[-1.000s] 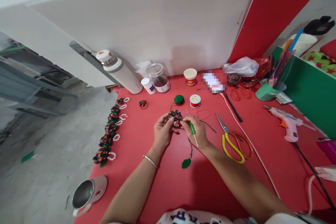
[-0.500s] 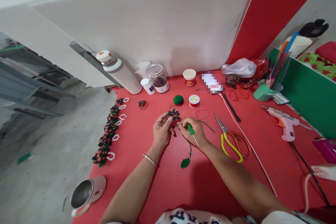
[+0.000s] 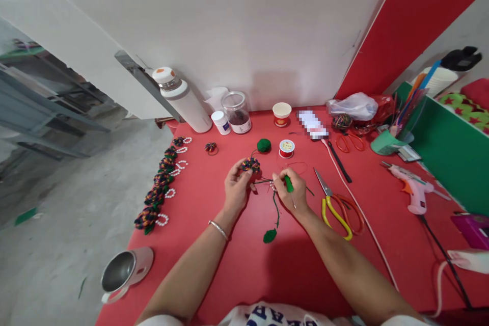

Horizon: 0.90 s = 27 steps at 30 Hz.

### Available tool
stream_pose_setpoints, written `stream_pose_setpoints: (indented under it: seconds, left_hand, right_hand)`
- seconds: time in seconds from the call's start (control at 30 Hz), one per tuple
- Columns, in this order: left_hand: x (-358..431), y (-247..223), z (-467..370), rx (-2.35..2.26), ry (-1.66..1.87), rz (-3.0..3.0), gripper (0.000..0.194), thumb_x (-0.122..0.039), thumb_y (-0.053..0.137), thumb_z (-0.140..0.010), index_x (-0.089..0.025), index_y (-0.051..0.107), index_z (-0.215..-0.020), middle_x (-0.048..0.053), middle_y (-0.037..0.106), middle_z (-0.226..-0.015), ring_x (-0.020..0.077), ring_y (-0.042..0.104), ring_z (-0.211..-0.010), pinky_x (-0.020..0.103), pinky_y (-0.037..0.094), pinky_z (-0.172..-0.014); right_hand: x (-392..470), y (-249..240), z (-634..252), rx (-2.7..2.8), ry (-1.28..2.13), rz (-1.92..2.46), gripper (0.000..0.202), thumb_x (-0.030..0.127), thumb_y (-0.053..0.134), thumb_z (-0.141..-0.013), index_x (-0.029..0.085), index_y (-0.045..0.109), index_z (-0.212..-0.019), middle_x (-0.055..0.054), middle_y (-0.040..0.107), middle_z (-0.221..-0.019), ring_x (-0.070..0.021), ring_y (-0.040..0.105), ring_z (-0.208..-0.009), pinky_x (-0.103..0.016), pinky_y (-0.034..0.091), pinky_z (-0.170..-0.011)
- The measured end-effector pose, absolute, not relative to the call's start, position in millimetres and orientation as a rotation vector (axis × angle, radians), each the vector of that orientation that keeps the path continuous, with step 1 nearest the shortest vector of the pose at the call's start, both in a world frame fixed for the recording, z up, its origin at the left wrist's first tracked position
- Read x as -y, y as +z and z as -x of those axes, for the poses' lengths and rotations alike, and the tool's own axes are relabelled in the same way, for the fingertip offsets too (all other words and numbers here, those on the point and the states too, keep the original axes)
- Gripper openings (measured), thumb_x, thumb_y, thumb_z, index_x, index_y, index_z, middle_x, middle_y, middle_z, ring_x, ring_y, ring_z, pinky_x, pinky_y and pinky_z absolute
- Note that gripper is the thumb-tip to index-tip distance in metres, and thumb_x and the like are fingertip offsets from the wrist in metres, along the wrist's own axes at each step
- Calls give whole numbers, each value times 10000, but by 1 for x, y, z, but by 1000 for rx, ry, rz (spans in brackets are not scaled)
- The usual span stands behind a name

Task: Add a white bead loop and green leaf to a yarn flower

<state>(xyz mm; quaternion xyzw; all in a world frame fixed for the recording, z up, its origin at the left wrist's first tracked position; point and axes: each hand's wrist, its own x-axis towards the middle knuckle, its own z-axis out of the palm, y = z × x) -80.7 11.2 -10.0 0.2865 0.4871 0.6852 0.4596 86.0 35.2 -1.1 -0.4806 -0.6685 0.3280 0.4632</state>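
My left hand (image 3: 236,187) pinches a multicoloured crocheted piece (image 3: 250,165) at the middle of the red table. To its right, my right hand (image 3: 292,191) is closed round a green-handled hook (image 3: 289,184), its thin metal shaft pointing down toward the wrist. Dark green yarn stretches between the two hands, and small white beads (image 3: 272,186) show at my right fingertips. A green crocheted leaf (image 3: 269,236) lies below on a strand of yarn. Just beyond the hands sit a green yarn ball (image 3: 263,145) and a red thread spool (image 3: 286,148).
Crocheted pieces with bead loops (image 3: 154,196) line the left side above a steel mug (image 3: 128,272). Yellow-handled scissors (image 3: 336,218) and a pink glue gun (image 3: 414,188) lie right. A bottle (image 3: 187,104), jar (image 3: 236,112), paper cup (image 3: 281,114) and phone (image 3: 312,124) stand or lie behind.
My right hand has moved right, away from my left hand, with the hook still in it. The yarn between them is now drawn out, and the beads show more clearly.
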Motion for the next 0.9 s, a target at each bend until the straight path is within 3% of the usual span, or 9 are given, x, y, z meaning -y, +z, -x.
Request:
stream_pose_setpoints:
  seconds: [0.17, 0.33, 0.53, 0.6, 0.67, 0.77, 0.9]
  left_hand:
    - [-12, -11, 81, -1172, 1733, -658, 418, -343, 805, -735, -201, 521, -1006, -6, 659, -837, 132, 648, -504, 209, 502, -324]
    - [-12, -8, 79, -1125, 1768, -646, 446, -300, 803, -711, -233, 429, -945, -56, 597, -784, 152, 665, -520, 215, 501, -311]
    - [-9, -10, 82, -1143, 1723, -707, 567, -309, 788, -747, -227, 484, -1218, 11, 675, -856, 192, 714, -637, 216, 527, -364]
    - [-7, -11, 83, -1163, 1679, -737, 573, -336, 779, -763, -190, 514, -1250, 25, 690, -804, 180, 696, -610, 221, 535, -387]
    - [-5, -11, 83, -1187, 1658, -751, 546, -360, 777, -767, -166, 547, -1222, 22, 693, -748, 159, 665, -557, 222, 531, -395]
    - [-2, -10, 82, -1224, 1662, -748, 531, -380, 781, -759, -160, 570, -1194, 19, 692, -721, 153, 659, -561, 209, 518, -400]
    - [4, -9, 77, -1283, 1640, -747, 524, -405, 783, -753, -157, 590, -1172, 17, 686, -722, 153, 667, -576, 195, 503, -407]
  right_hand:
    - [-38, 3, -86, 1510, 720, 1233, 258, 414, 592, -927, 204, 560, -781, 18, 592, -700, -135, 539, -626, -251, 426, -633]
    - [-41, 1, -86, 1638, 645, 1138, 156, 349, 578, -947, 203, 630, -925, -18, 683, -833, -163, 623, -748, -272, 474, -729]
    - [-51, 12, -124, 2161, 254, 1268, 166, 182, 533, -933, 208, 676, -1015, -80, 731, -964, -238, 617, -935, -324, 451, -808]
    - [-52, 18, -142, 2276, 117, 1420, 243, 108, 518, -899, 199, 686, -1049, -98, 727, -939, -256, 599, -922, -333, 441, -773]
    - [-47, 23, -156, 2356, 32, 1493, 409, 47, 487, -866, 171, 645, -1222, -125, 722, -1008, -271, 598, -945, -352, 449, -787]
    - [-25, 24, -171, 2405, -71, 1482, 508, 93, 491, -893, 148, 539, -1396, -172, 655, -1252, -313, 583, -1082, -419, 462, -888]
    - [12, 9, -194, 2342, -198, 1534, 390, 263, 479, -978, 182, 603, -1339, -205, 579, -1377, -375, 540, -1215, -532, 443, -969]
